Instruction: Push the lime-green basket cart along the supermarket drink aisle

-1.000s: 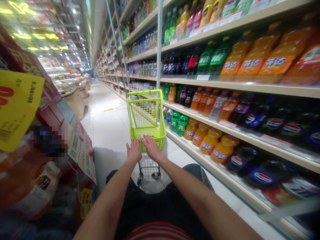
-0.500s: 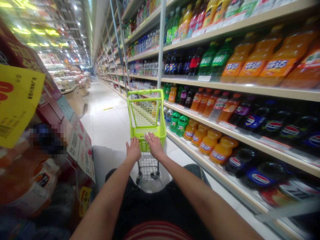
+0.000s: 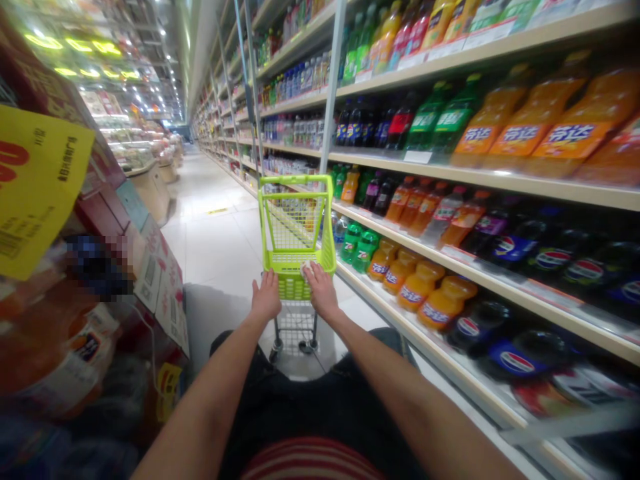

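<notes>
A small lime-green shopping cart (image 3: 299, 259) stands in front of me in the aisle, with a grid back panel and a grey wire lower part. At its near left edge, my left hand (image 3: 267, 295) rests with fingers stretched forward and the thumb apart. My right hand (image 3: 323, 291) is at the near right edge, its fingers pressing a small white tissue or cloth (image 3: 307, 267) against the green plastic. The fingers partly cover the white piece, so its exact kind is unclear.
Shelves of soft drink bottles (image 3: 445, 293) run close along my right. On the left are stacked cartons (image 3: 159, 287) and a yellow price sign (image 3: 40, 190). The tiled floor (image 3: 205, 233) stretches ahead between them, and my knees flank the cart.
My right hand has slid to the right along the cart's near edge with the white tissue. My left hand stays at the left edge. The view has shifted slightly.
</notes>
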`<action>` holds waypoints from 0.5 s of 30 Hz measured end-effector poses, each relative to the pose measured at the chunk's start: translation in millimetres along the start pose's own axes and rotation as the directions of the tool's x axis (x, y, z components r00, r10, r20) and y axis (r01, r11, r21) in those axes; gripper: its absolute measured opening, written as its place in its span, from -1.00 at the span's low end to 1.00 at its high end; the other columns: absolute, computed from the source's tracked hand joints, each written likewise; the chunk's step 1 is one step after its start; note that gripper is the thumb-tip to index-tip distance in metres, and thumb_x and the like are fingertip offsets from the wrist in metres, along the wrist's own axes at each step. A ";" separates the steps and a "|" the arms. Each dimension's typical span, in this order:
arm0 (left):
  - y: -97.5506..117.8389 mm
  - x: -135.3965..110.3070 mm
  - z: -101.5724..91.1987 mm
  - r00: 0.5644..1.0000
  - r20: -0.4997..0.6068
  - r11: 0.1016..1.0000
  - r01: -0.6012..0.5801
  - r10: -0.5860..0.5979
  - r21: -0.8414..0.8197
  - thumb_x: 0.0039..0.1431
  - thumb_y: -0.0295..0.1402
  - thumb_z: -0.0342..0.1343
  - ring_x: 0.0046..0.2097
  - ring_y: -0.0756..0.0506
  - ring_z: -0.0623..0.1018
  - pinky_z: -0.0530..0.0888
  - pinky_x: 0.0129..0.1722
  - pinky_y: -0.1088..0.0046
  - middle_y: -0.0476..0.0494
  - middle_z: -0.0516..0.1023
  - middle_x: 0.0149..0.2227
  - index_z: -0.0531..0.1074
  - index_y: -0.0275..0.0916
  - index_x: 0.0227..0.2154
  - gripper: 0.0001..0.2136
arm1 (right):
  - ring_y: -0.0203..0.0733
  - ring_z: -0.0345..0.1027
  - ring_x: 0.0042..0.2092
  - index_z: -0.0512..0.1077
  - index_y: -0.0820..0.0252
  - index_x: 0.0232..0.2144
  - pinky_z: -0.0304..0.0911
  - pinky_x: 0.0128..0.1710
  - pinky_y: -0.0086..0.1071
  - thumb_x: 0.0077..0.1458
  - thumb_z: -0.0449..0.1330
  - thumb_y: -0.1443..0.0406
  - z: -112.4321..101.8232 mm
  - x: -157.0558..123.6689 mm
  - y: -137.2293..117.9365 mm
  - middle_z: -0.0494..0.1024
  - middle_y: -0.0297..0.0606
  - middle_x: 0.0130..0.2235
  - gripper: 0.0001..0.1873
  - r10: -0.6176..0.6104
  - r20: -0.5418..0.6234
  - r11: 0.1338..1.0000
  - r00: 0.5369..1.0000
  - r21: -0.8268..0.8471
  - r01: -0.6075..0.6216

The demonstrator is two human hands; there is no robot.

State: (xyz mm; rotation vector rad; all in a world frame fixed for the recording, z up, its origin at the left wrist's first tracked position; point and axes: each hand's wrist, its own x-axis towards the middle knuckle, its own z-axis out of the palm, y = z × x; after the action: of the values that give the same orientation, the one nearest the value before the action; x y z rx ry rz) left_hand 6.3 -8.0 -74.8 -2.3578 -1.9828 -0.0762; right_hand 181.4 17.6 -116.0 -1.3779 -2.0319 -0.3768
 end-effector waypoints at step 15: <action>-33.0 -26.8 10.8 0.995 0.076 0.995 0.064 -0.059 -0.072 -0.02 -0.47 -0.04 0.28 -0.14 -0.13 -0.07 0.19 0.05 -0.22 -0.22 0.29 -0.11 -0.32 0.20 -0.32 | -0.09 -0.01 0.21 0.26 0.27 0.05 0.01 0.13 -0.06 0.10 -0.05 0.47 59.4 -7.9 -65.8 0.23 -0.05 0.14 -0.56 -0.327 0.187 0.943 0.926 0.126 0.308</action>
State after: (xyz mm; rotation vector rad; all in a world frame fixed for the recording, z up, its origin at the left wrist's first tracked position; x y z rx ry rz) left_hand -30.9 -27.9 -87.1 -2.3772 -2.1228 -0.0684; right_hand 103.0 18.5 -158.0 -1.0655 -2.4215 -0.2806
